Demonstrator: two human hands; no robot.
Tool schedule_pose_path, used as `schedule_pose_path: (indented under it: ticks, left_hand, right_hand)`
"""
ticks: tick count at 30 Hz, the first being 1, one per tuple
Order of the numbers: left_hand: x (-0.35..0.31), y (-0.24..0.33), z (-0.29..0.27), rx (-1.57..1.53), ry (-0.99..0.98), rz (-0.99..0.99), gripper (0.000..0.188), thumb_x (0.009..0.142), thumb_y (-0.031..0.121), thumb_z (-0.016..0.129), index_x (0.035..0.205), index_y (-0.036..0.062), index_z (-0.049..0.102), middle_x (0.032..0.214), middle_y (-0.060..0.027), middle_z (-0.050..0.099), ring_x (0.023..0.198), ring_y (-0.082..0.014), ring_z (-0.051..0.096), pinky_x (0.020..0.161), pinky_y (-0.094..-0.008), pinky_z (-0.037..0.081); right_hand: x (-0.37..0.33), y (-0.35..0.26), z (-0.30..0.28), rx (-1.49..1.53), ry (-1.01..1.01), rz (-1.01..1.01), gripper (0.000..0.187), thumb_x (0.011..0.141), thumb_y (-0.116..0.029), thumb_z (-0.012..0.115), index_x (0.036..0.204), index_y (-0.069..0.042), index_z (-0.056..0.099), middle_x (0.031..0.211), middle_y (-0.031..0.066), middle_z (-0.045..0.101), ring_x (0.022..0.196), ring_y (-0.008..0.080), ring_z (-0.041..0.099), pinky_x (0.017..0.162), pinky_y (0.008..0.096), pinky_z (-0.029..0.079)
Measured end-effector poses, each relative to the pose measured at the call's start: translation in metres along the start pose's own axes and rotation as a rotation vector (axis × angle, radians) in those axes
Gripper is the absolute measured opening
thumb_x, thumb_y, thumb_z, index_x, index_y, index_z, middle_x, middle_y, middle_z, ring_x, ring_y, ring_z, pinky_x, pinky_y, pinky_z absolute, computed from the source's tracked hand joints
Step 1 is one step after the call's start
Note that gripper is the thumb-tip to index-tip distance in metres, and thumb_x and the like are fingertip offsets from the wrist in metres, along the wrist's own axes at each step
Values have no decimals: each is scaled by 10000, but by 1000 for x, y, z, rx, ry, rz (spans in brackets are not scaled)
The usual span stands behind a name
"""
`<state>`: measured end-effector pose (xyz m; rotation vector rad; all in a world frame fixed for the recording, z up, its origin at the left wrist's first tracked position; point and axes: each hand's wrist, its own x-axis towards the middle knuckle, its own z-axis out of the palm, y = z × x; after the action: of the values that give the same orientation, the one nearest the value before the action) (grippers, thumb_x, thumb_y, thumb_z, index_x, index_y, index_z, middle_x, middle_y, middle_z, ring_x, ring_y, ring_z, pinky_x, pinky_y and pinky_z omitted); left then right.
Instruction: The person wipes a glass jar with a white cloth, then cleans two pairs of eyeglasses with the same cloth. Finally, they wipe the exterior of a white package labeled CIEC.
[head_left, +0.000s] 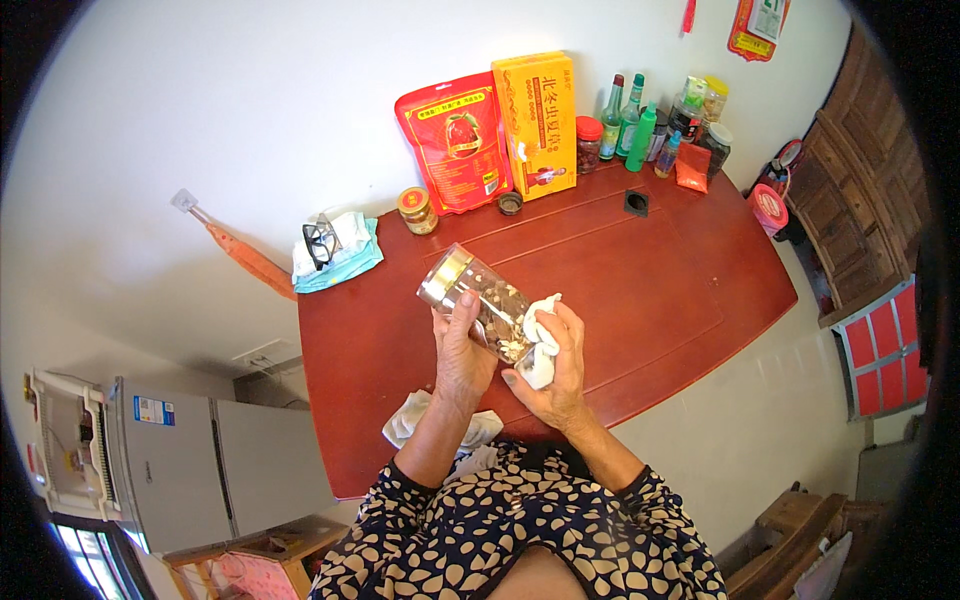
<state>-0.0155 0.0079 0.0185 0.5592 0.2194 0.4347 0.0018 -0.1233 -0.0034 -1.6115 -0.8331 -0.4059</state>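
Note:
A clear jar with a gold lid is tilted above the front of the red-brown table, its lid end pointing up and left. Dark and pale dried pieces show inside it. My left hand is wrapped round the jar's side, thumb on top. In my right hand a crumpled white cloth is pinched and pressed against the jar's base end. Another pale cloth lies on the table edge, partly behind my left forearm.
Along the table's back stand a small lidded jar, a red bag, a yellow box, and several bottles and jars. Glasses rest on a wipes pack at the left. A grey fridge stands left of the table.

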Motion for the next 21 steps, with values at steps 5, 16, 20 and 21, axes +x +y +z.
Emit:
schedule_pose_path:
  ticks: [5, 16, 20, 21]
  left_hand:
    - [1, -4, -12, -99, 3, -71, 452, 867, 212, 672, 1238, 142, 425, 1110, -20, 575, 1010, -179, 601, 850, -402, 551]
    - [-5, -3, -19, 209, -250, 23, 663, 819, 445, 693, 1269, 17, 459, 1197, -141, 573, 1062, -276, 611, 872, -426, 556]
    - [-8, -1, -14, 270, -295, 13, 700, 796, 448, 716, 1267, 3, 452, 1174, -149, 580, 1039, -268, 623, 851, -419, 565]
    - [-10, -2, -14, 302, -289, 14, 706, 792, 446, 721, 1269, 2, 449, 1170, -150, 582, 1034, -266, 626, 847, -417, 567]
  right_hand:
    - [7, -3, -12, 36, -97, 56, 644, 900, -443, 561, 1327, 23, 435, 1295, 236, 387, 1180, 366, 424, 980, 448, 370]
    - [18, 13, -36, 335, -258, 536, 445, 988, -358, 441, 1169, 30, 563, 884, 81, 592, 724, 113, 573, 605, 243, 455]
    - [30, 9, -43, 380, 5, 600, 486, 972, -394, 441, 1215, 17, 524, 814, 75, 609, 645, 120, 576, 565, 249, 478]
    - [38, -7, -46, 387, 55, 484, 496, 960, -399, 457, 1218, 21, 510, 860, 81, 609, 668, 123, 577, 580, 238, 475]
